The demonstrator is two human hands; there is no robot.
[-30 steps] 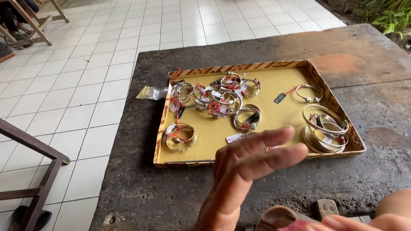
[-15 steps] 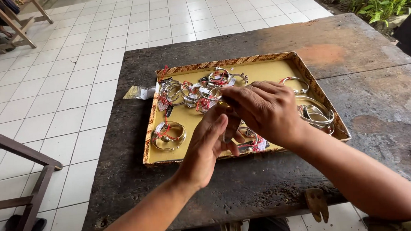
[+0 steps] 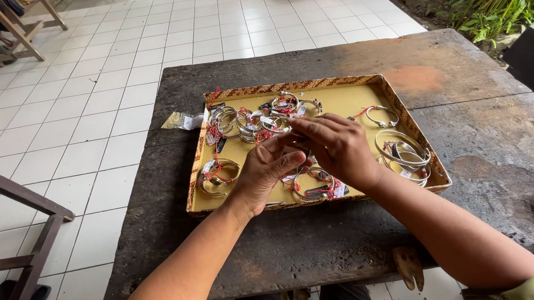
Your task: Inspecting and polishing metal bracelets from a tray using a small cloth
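A shallow yellow tray (image 3: 343, 100) with a patterned rim lies on a dark weathered table (image 3: 455, 70). Several silver bangles with red threads and small tags (image 3: 248, 122) lie in it. My left hand (image 3: 267, 171) and my right hand (image 3: 337, 146) meet over the middle of the tray, fingertips together around something small that the fingers hide. More bangles lie at the tray's right (image 3: 402, 153), lower left (image 3: 217, 173) and beneath my hands (image 3: 313, 187).
A small clear plastic packet (image 3: 182, 121) lies off the tray's left edge. White floor tiles (image 3: 96, 85) spread to the left and behind. A wooden frame (image 3: 17, 203) stands at lower left, green plants (image 3: 494, 2) at top right.
The left hand came up from the near edge over the tray. The right hand joined it, and both have shifted slightly over the tray's middle, fingertips pinched together.
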